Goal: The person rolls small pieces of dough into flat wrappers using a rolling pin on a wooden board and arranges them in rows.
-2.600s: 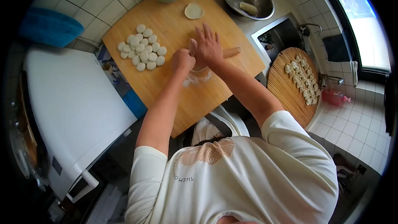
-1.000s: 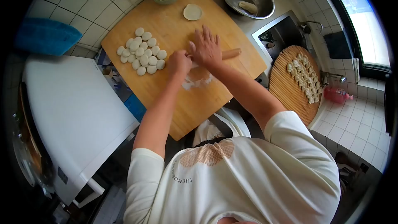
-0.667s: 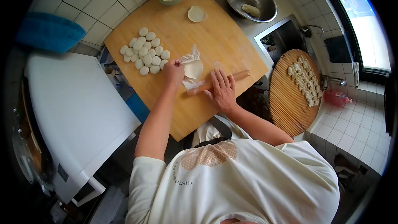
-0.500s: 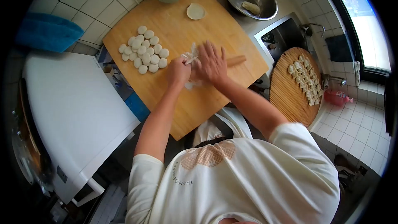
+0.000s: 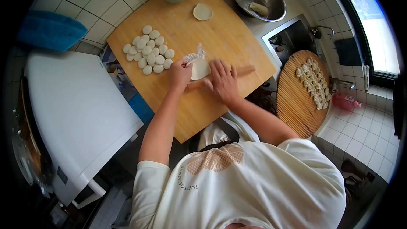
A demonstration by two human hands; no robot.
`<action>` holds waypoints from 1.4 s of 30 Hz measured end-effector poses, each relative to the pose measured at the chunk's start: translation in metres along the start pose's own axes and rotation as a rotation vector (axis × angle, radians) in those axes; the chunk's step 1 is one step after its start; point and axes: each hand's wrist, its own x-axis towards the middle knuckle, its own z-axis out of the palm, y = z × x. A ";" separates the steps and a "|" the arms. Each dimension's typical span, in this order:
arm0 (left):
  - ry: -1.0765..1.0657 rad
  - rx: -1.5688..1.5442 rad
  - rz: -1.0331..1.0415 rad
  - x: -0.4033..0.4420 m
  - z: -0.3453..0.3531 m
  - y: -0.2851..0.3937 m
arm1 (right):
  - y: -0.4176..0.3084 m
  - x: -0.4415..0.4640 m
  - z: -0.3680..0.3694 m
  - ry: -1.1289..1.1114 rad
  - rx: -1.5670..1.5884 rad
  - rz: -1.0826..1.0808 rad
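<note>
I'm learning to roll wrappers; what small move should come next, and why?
Probably push the pin forward onto the wrapper: the right hand lies over the pin at the wrapper's near edge, while the left hand holds the wrapper's side.

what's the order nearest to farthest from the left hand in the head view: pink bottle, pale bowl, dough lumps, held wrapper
From the left hand:
1. Held wrapper: at its fingers, just right.
2. Dough lumps: ahead and left, the closest one near the knuckles.
3. Pale bowl: ahead, well past the lumps.
4. Pink bottle: far right.
</note>
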 end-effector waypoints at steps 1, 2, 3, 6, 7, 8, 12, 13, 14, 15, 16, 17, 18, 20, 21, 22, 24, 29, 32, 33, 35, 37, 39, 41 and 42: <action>-0.001 0.002 -0.002 -0.001 0.001 0.010 | -0.001 0.028 0.002 -0.001 0.002 0.002; -0.021 0.214 0.032 -0.002 0.000 0.028 | -0.006 0.060 -0.002 0.035 -0.031 0.026; -0.043 0.428 0.070 -0.001 -0.001 0.040 | -0.007 0.074 -0.004 0.073 -0.065 0.054; -0.045 0.412 0.160 0.000 -0.006 0.049 | -0.004 0.061 -0.002 0.143 0.036 0.016; -0.063 0.410 0.191 0.002 -0.006 0.052 | -0.001 0.039 0.000 0.110 0.038 0.003; -0.061 0.409 0.192 0.004 -0.005 0.060 | -0.001 0.013 0.001 0.092 0.036 -0.004; -0.079 0.233 0.188 0.034 0.011 0.096 | -0.002 -0.030 -0.012 0.024 -0.006 -0.035; -0.068 0.141 0.162 0.052 0.016 0.105 | 0.000 -0.029 -0.012 0.028 -0.011 -0.038; -0.066 0.139 0.169 0.071 0.022 0.106 | 0.001 -0.027 -0.010 0.025 -0.008 -0.048; 0.029 0.153 0.218 0.092 0.027 0.103 | 0.002 -0.024 -0.009 0.022 -0.004 -0.057; 0.123 0.165 0.262 0.101 0.029 0.101 | 0.003 -0.023 -0.008 0.025 -0.007 -0.059; 0.124 0.165 0.260 0.105 0.027 0.092 | 0.002 -0.023 -0.007 0.021 -0.008 -0.060; 0.141 0.205 0.232 0.105 0.022 0.085 | 0.003 -0.023 -0.007 0.018 -0.007 -0.061; 0.145 0.265 0.176 0.093 0.007 0.077 | 0.004 -0.022 -0.008 0.008 0.008 -0.058; 0.135 0.283 0.142 0.079 -0.005 0.073 | 0.003 -0.023 -0.009 -0.006 0.021 -0.060; 0.190 0.210 0.164 0.069 -0.012 0.057 | 0.003 -0.022 -0.010 -0.011 0.034 -0.063; 0.252 0.155 0.166 0.044 -0.030 0.029 | 0.003 -0.020 -0.010 0.019 0.015 -0.065; 0.457 0.542 0.395 0.005 -0.069 -0.020 | 0.003 -0.021 -0.009 -0.010 0.072 -0.063; 0.432 0.598 0.448 -0.002 -0.063 0.000 | 0.004 -0.020 -0.010 -0.026 0.078 -0.057; 0.437 0.596 0.443 0.000 -0.060 0.007 | 0.003 -0.019 -0.012 -0.028 0.077 -0.063; 0.370 0.833 0.528 0.010 -0.054 0.020 | 0.002 -0.018 -0.017 0.017 0.104 -0.078; 0.369 0.867 0.572 0.019 -0.056 0.025 | 0.014 -0.014 -0.019 -0.022 0.169 -0.165; 0.365 0.905 0.617 0.026 -0.056 0.023 | 0.027 -0.012 -0.023 -0.062 0.239 -0.249; 0.241 0.799 0.643 0.031 -0.059 0.017 | 0.035 -0.012 -0.029 -0.193 0.307 -0.344; 0.239 0.798 0.642 0.024 -0.058 0.021 | 0.036 -0.011 -0.035 -0.195 0.306 -0.342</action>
